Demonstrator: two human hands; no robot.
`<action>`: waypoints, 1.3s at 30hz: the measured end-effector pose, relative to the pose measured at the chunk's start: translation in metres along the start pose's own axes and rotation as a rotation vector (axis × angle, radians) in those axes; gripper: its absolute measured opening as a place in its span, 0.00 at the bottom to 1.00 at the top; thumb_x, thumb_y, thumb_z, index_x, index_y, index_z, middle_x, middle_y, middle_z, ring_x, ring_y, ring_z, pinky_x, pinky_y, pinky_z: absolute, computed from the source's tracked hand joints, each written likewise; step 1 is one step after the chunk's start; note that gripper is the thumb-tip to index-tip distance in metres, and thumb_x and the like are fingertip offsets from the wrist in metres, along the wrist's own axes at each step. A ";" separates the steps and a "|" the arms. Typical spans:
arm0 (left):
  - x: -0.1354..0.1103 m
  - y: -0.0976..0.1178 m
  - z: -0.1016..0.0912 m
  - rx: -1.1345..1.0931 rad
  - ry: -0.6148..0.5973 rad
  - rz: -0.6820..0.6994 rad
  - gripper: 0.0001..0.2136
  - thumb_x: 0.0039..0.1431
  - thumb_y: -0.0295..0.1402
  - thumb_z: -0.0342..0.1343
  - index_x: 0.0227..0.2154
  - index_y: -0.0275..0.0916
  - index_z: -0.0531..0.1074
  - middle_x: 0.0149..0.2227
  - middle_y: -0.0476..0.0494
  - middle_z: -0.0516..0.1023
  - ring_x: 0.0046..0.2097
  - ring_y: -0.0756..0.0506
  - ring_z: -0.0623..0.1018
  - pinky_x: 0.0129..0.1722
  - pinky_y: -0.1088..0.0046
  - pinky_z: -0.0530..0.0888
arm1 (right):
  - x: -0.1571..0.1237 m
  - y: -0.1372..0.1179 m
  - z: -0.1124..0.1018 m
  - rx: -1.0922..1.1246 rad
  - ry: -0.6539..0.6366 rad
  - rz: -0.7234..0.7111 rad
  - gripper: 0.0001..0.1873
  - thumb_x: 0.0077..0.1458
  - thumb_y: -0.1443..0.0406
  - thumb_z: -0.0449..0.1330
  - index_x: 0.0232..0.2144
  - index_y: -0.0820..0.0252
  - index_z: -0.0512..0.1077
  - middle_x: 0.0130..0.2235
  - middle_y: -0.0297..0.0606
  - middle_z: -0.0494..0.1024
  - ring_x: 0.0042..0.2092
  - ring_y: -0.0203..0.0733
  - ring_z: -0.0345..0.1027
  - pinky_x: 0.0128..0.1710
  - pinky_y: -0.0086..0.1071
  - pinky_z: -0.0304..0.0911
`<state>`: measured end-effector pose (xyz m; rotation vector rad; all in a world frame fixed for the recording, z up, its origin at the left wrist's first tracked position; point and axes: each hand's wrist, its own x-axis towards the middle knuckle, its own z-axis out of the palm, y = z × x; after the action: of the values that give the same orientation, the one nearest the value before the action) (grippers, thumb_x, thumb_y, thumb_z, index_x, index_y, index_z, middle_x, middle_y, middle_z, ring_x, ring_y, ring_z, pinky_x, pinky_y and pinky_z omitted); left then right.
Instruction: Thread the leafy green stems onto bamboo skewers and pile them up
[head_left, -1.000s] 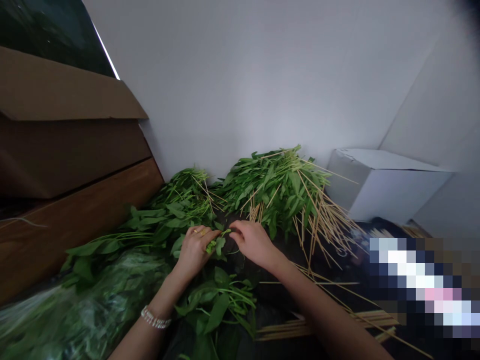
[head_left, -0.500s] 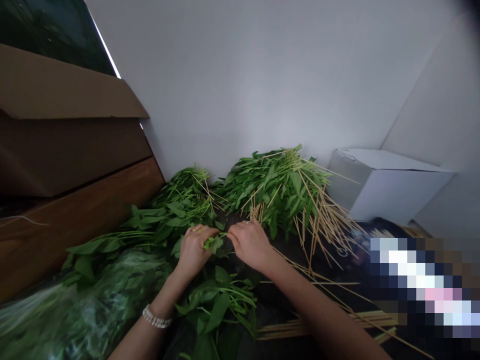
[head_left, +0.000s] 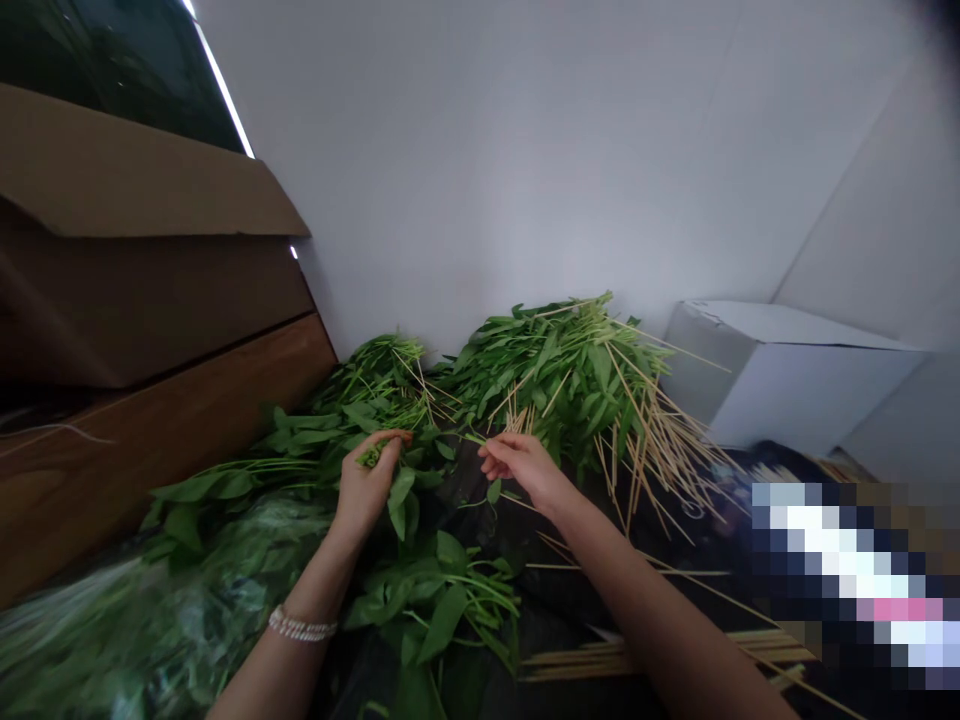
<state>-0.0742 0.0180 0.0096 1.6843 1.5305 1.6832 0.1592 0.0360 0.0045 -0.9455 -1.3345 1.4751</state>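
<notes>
Pale walls (head_left: 525, 150) rise behind everything. At far left, a brown cardboard box (head_left: 150, 290) sits over a wooden panel (head_left: 202, 400), with plastic-wrapped greens (head_left: 202, 600) in front. Next, the left hand (head_left: 367, 480) grips a small bunch of green stems (head_left: 370, 456), its leaves hanging beside the thumb. Loose leafy stems (head_left: 450, 605) lie nearer the viewer. Rightward, the right hand (head_left: 525, 465) pinches a thin green stem (head_left: 471, 437). Beyond it are heaped greens (head_left: 555, 350) with thin sticks (head_left: 660, 440), then a white box (head_left: 787, 380).
</notes>
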 end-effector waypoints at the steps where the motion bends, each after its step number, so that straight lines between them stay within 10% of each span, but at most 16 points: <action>1: -0.001 0.001 0.002 -0.015 -0.025 -0.024 0.10 0.55 0.39 0.53 0.31 0.39 0.76 0.32 0.44 0.79 0.36 0.44 0.78 0.38 0.69 0.73 | -0.001 0.000 0.001 0.019 -0.001 0.021 0.16 0.49 0.53 0.62 0.26 0.62 0.74 0.24 0.35 0.76 0.25 0.33 0.68 0.27 0.27 0.60; 5: -0.009 0.005 0.007 0.078 -0.063 0.034 0.10 0.57 0.40 0.53 0.32 0.40 0.74 0.27 0.47 0.77 0.31 0.45 0.77 0.34 0.69 0.72 | -0.002 -0.001 0.003 0.052 0.011 0.059 0.17 0.49 0.52 0.62 0.26 0.62 0.73 0.23 0.34 0.76 0.24 0.33 0.68 0.27 0.27 0.59; 15: -0.034 0.011 0.025 0.535 -0.239 0.709 0.11 0.61 0.30 0.53 0.44 0.40 0.75 0.30 0.46 0.77 0.35 0.46 0.74 0.39 0.66 0.67 | -0.001 0.020 0.025 0.053 -0.022 0.078 0.18 0.53 0.52 0.60 0.25 0.61 0.69 0.19 0.30 0.73 0.20 0.32 0.65 0.25 0.27 0.60; 39: -0.034 0.017 0.023 0.697 -0.286 0.823 0.08 0.63 0.30 0.50 0.40 0.37 0.74 0.31 0.44 0.78 0.35 0.45 0.74 0.38 0.66 0.65 | -0.009 0.026 0.038 0.280 -0.132 0.264 0.17 0.50 0.54 0.61 0.21 0.61 0.68 0.15 0.27 0.67 0.17 0.29 0.57 0.20 0.26 0.51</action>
<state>-0.0380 -0.0058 0.0000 3.0806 1.4578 1.1111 0.1227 0.0163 -0.0167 -0.8767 -1.0858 1.8992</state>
